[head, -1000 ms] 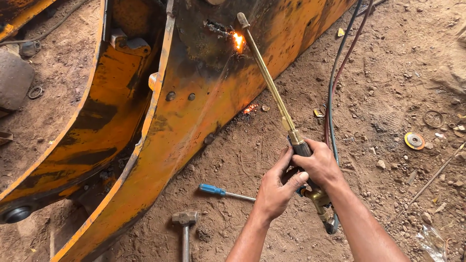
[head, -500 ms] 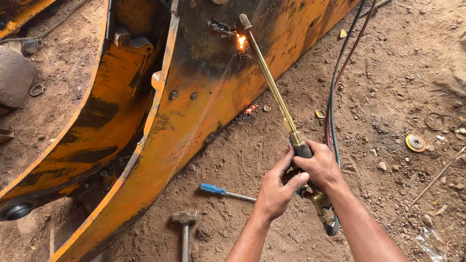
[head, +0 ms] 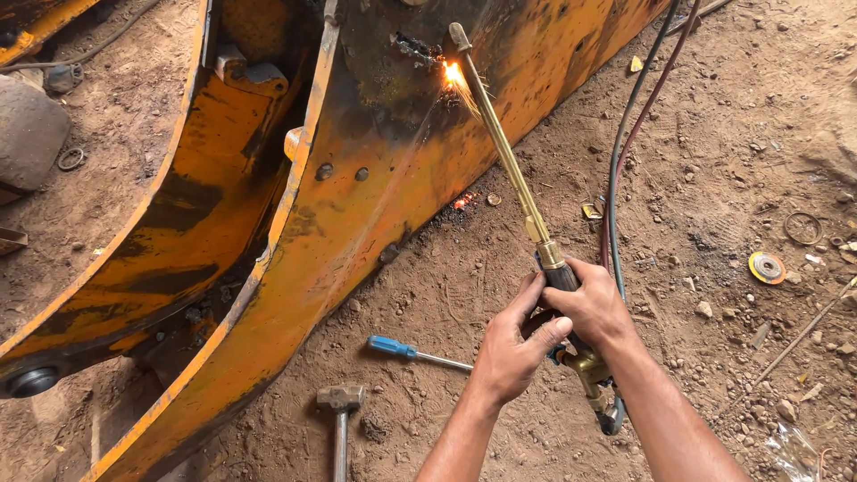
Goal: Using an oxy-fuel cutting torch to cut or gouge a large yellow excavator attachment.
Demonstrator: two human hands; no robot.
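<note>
1. Both hands closed on the cutting torch (head: pixel 527 214): right hand (head: pixel 596 308) wrapped over the dark handle just below the brass tube, left hand (head: pixel 511 344) gripping from the left side with fingers at the valve body. Judged a steady two-handed hold
2. Torch runs from the hands up to the flame (head: pixel 453 73), which burns against the blackened patch on the large orange steel arm (head: pixel 357 205) lying on the dirt ground (head: pixel 714 161), near the arm's upper edge
3. To cut well: hold the tip just off the steel, not touching, and travel slowly enough that sparks blow through rather than back
4. Glowing slag (head: pixel 461 202) lies on the dirt at the arm's lower edge; feet and hoses (head: pixel 625 143) should be kept apart from it. The hoses trail up the ground just right of the torch
5. Blue-handled screwdriver (head: pixel 415 353) and hammer (head: pixel 340 402) lie on the ground near the left wrist, clear of the flame
6. Risk: sparks spraying toward the bare forearms
</note>
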